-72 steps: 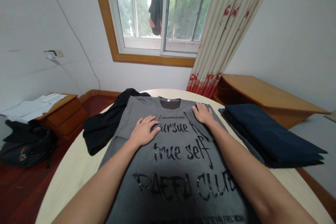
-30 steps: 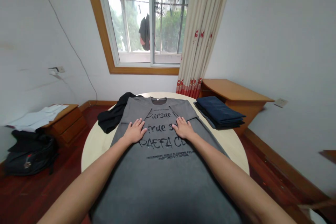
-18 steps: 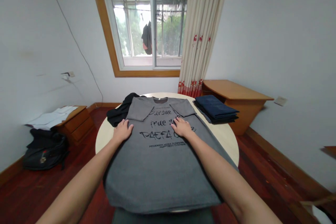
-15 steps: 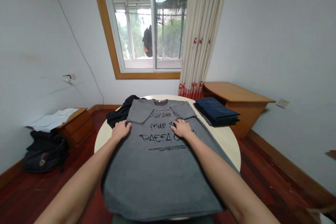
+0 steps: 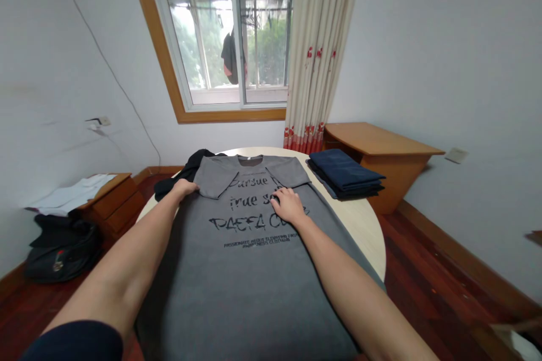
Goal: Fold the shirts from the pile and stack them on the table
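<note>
A grey short-sleeved T-shirt [image 5: 245, 276] with black lettering lies spread face up, its neckline at the far side and its lower part toward me. At the outer edge of the left sleeve is my left hand [image 5: 186, 187], its fingers closed on the cloth there. My right hand [image 5: 288, 205] rests palm down over the lettering on the chest, fingers apart and slightly bent. Beyond my left hand, a crumpled black garment [image 5: 199, 161] lies partly behind the T-shirt.
The round pale table [image 5: 368, 231] bears the clothes. A stack of folded dark garments [image 5: 347, 172] sits at its right. Beyond stands a wooden desk [image 5: 381, 138]. To the left are a small wooden cabinet [image 5: 114, 203] and a black bag [image 5: 63, 254] on the floor.
My left hand has moved left and farther away, from the shirt's side to the sleeve edge. My right hand stays on the chest. The view has shifted slightly and come closer.
</note>
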The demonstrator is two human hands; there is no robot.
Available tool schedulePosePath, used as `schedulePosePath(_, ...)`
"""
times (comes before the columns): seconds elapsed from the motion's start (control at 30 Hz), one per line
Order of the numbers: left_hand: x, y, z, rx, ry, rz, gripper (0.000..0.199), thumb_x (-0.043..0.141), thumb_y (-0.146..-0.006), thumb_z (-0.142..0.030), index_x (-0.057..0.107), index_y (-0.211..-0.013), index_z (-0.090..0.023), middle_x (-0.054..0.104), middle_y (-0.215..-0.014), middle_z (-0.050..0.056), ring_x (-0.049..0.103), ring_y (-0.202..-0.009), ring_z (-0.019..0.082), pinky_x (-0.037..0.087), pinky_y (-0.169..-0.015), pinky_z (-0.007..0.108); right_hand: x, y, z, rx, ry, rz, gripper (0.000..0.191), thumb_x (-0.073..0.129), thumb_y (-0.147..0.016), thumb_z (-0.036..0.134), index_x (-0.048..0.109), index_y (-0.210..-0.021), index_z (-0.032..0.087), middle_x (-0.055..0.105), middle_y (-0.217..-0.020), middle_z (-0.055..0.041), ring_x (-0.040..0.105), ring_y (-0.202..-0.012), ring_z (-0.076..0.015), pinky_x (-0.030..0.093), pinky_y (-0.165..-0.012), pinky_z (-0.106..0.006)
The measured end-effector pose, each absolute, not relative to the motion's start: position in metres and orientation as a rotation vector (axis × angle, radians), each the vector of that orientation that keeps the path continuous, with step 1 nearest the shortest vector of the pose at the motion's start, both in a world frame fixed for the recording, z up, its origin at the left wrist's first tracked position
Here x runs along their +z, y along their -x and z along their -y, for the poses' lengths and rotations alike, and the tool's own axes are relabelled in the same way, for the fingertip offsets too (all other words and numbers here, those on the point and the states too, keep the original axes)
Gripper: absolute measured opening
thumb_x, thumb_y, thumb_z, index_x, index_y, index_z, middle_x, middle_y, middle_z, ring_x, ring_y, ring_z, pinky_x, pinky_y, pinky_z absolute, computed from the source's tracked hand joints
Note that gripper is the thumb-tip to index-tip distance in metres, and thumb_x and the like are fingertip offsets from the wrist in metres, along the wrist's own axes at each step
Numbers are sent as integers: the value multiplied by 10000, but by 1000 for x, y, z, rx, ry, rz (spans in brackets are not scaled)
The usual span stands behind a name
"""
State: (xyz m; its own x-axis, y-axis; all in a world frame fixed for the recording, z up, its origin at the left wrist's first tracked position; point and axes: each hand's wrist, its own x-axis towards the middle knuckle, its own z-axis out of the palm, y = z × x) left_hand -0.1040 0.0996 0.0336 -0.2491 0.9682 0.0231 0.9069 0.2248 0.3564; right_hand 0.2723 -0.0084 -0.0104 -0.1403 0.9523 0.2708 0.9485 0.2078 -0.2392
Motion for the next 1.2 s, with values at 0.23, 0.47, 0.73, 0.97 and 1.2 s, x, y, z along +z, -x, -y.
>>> schedulePosePath(0.23,70,41,-120,487,-1748,-2180,391,696,-768,-311,701,-1069,-62,720,-1074,195,705,-887,304,551,-614,303,-9,-277,8,97,1733,2135,390,474,-965,405,658,-1247,208,593,-1327,-109,476,-1219,-273,380,-996,-388)
schedulePosePath(0.47,48,-37,-119,368,-1928,-1881,375,774,-683,-410,738,-853,-78,729,-827,146,698,-741,282,550,-589,308,-8,-280,9,133,1728,2171,403,493,-957,406,649,-1273,211,572,-1374,-106,471,-1254,-276,389,-1007,-395)
schedulePosePath(0.73,28,-40,-131,326,-1945,-1814,435,658,-836,-464,740,-997,-69,740,-851,140,706,-724,233,560,-619,280,0,-277,15,183,1765,2191,409,501,-960,389,630,-1306,212,539,-1429,-110,450,-1298,-290,373,-1037,-418)
schedulePosePath(0.97,28,-12,-158,342,-2266,-1770,420,568,-902,-413,688,-1240,-195,605,-1389,123,508,-1324,311,387,-1108,374,6,-262,23,234,1713,2274,441,480,-965,363,591,-1362,209,511,-1469,-116,424,-1349,-288,345,-1079,-448)
schedulePosePath(1.2,-2,-11,-202,16,-2554,-1756,730,301,-971,-582,324,-1553,-141,218,-1643,133,167,-1518,321,156,-1200,543,7,-259,21,247,1711,2291,446,479,-964,346,591,-1369,196,511,-1473,-115,417,-1366,-285,325,-1118,-452)
